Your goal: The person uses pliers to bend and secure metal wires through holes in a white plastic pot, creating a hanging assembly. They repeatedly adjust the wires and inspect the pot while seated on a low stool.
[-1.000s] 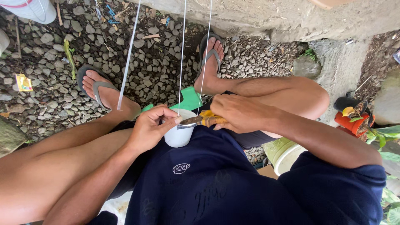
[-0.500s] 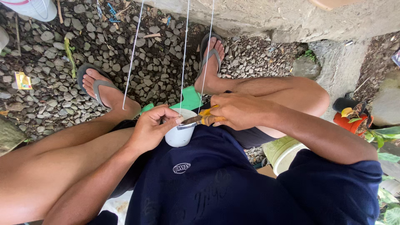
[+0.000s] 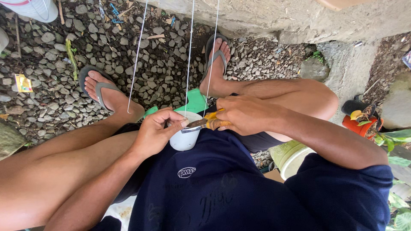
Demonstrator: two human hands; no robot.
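Left hand (image 3: 156, 132): fingers (image 3: 176, 123) pinching white cup (image 3: 184, 139), as before. Right hand (image 3: 244, 114): fingers curled around yellow-handled pliers (image 3: 204, 124), tip just beside left fingers at cup rim, unchanged. White strings (image 3: 189, 64) rise above fingers.

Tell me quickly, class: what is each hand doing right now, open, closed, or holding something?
Left hand: closed on the rim of the white cup.
Right hand: closed on the yellow-handled pliers, whose tip is at the cup's rim.

cup (image 3: 185, 137) between hands, pliers (image 3: 204, 124) above it
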